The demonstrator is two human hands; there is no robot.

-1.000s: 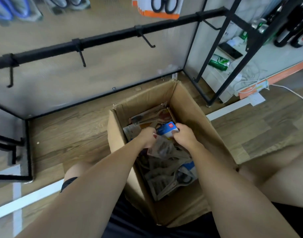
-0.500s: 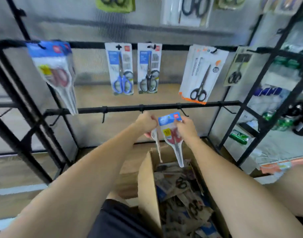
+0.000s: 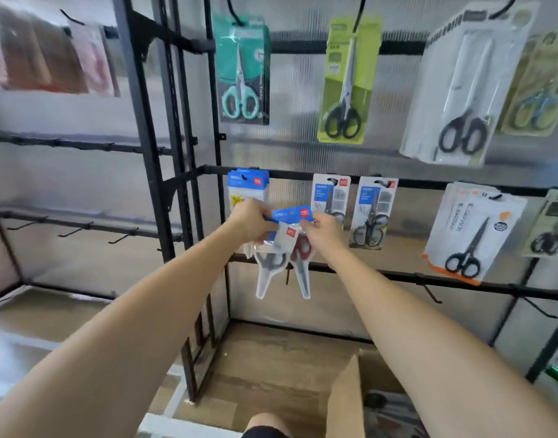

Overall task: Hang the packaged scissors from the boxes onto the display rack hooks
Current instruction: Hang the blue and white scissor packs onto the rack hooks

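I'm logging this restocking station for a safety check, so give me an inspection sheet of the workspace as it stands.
Surface: wood-look floor.
Job's things: two scissor packs held up at the display rack; cardboard box below; blue-header packs already hung.
Clutter: nothing seen.
Grippers: left hand and right hand both grip the packs.
Cables: nothing seen.
Surroundings: other hung scissors, translucent back panel, empty hooks.

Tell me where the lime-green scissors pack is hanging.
In the head view, the lime-green scissors pack hangs on the top rail, between the teal pack and the white pack.
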